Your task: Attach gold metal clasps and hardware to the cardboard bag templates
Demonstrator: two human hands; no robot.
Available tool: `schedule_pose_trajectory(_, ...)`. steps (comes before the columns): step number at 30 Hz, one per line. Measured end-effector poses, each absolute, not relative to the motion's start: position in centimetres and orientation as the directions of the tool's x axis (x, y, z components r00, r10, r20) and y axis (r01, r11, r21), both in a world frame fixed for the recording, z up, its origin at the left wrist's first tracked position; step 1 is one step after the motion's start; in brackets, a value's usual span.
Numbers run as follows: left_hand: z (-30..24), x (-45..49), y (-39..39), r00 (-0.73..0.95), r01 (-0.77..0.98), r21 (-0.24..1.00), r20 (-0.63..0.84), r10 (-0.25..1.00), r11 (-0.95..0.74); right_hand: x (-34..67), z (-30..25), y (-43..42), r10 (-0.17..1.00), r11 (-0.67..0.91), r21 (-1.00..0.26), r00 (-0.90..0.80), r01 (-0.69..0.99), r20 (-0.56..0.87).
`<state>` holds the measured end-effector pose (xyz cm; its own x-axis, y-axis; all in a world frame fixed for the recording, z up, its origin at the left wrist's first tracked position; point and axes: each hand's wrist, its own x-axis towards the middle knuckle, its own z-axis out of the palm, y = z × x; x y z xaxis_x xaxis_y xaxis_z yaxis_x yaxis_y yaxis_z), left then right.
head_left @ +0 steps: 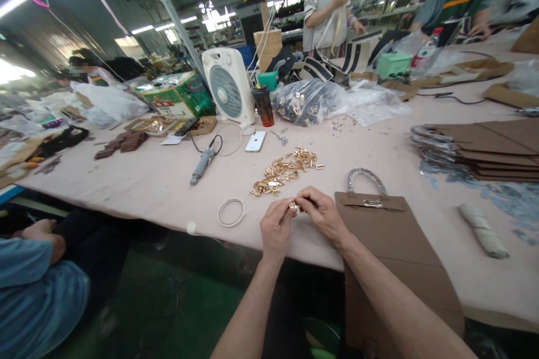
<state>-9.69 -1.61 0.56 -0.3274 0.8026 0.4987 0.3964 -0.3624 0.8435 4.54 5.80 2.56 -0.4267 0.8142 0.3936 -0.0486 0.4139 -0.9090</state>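
Between the fingertips of my left hand (277,224) and my right hand (322,213) is a small gold metal fitting (293,206). Both hands are closed in a pinch on it, just above the table's front edge; fingers hide part of it. Beyond them lies a loose pile of gold metal fittings (286,168). Right of my hands rests a brown leather bag panel (387,235), its lower part hanging over the edge. It carries a plastic-wrapped handle (366,173) and a metal clasp plate (373,203). A roll of tape (231,212) lies flat to the left.
A grey electric screwdriver (202,166), a white phone (255,141), a dark cup (263,105) and a fan (229,87) stand or lie farther back. Stacked brown panels (497,148) and a rolled cloth (483,231) are at right. A person in blue (37,286) sits at left; others work behind.
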Motion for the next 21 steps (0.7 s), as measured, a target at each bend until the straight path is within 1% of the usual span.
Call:
schedule_pose_trajectory(3, 0.41, -9.89, -1.45, -0.345, 0.362, 0.859, 0.484, 0.804, -0.362, 4.39, 2.43, 5.83, 0.823, 0.324, -0.935, -0.446, -0.142, 0.353)
schedule_pose_trajectory(5, 0.32, -10.1, -1.29, -0.372, 0.317, 0.88, 0.459, 0.807, -0.354, 4.34, 2.44, 5.8, 0.825, 0.291, -0.94, -0.451, -0.18, 0.342)
schedule_pose_trajectory(8, 0.28, -10.37, -1.15, -0.395, 0.298, 0.891, 0.441, 0.806, -0.341, 4.3, 2.36, 5.73, 0.807, 0.311, -0.934, -0.469, -0.178, 0.359)
schedule_pose_trajectory(11, 0.46, -10.38, -1.3, -0.382, 0.296, 0.892, 0.439, 0.813, -0.343, 4.24, 2.17, 5.62, 0.802, 0.307, -0.934, -0.478, -0.184, 0.358)
schedule_pose_trajectory(16, 0.98, -10.01, -1.68, -0.369, 0.175, 0.931, 0.364, 0.855, -0.321, 4.18, 2.06, 5.44, 0.809, 0.284, -0.939, -0.477, -0.196, 0.344)
schedule_pose_trajectory(18, 1.06, -9.97, -1.64, -0.383, 0.159, 0.933, 0.36, 0.851, -0.323, 4.17, 2.04, 5.46, 0.808, 0.268, -0.947, -0.493, -0.177, 0.321)
schedule_pose_trajectory(21, 1.25, -10.04, -1.55, -0.402, 0.151, 0.93, 0.368, 0.838, -0.336, 4.13, 2.06, 5.62, 0.826, 0.195, -0.971, -0.512, -0.137, 0.238)
